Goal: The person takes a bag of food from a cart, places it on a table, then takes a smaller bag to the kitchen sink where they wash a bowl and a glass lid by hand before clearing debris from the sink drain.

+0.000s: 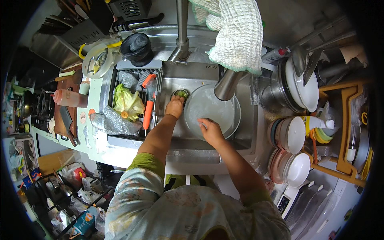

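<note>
My left hand [175, 107] reaches into the steel sink [168, 132], its fingertips at the round drain strainer [181, 92] that holds green vegetable scraps. Whether those fingers grip the strainer or its contents is hidden. Beside it stands a large clear basin [237, 120] of cloudy water, below the steel tap spout [227, 87]. Over the basin's near part hovers my right hand [212, 130], fingers apart and nothing in them. Left of the sink, a cut head of leafy cabbage or lettuce [127, 102] rests on a dish rack beside an orange-handled brush [148, 112].
A white towel [237, 36] hangs above the spout. Stacked bowls [295, 135] and pots stand to the right. At left are a stone mortar [136, 49], a plastic tub [97, 61], a squeeze bottle [70, 98] and a cleaver [67, 121] on a cutting board.
</note>
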A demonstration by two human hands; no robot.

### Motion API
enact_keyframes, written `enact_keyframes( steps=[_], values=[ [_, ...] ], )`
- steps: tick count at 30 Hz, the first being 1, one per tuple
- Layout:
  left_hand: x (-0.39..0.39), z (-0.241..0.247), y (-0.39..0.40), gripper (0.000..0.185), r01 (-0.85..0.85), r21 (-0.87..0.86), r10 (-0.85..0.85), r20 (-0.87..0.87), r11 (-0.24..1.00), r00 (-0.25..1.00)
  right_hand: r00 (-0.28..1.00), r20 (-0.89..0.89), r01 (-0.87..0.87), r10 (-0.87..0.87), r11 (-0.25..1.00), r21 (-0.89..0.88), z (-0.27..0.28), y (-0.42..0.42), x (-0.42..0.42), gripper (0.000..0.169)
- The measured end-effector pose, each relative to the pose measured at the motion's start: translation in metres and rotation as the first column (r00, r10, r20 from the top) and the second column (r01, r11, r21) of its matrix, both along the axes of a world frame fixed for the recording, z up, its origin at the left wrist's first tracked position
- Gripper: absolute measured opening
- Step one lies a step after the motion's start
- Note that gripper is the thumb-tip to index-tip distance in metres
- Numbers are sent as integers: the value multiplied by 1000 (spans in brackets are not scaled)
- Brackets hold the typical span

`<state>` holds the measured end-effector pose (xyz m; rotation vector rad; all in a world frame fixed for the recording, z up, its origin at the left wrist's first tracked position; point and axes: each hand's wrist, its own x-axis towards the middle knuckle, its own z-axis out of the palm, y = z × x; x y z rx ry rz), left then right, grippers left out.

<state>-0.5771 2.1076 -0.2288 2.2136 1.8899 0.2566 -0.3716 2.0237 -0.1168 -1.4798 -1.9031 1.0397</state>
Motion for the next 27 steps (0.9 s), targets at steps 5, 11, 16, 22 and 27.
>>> enact_keyframes(
  steps=[5,11,16,22,27],
  values=[
    [-1,-25,-5,15,10,-136,-12,-12,991,1000,1000,-22,4,-4,1000,-14,-2,0,6,19],
    [-1,-28,-4,17,-10,-155,9,-5,988,1000,999,-45,18,-21,997,-72,-4,2,7,19],
    [1,-24,4,19,-75,-144,73,-23,987,997,999,-50,17,-21,996,-88,-5,2,8,18],
    [1,-20,-2,22,5,-244,-2,13,970,1000,999,-46,20,-25,995,-95,-5,3,10,18],
    [4,-23,7,22,-126,-331,107,-74,935,991,999,-49,18,-25,991,-131,-6,2,12,18]
  ],
)
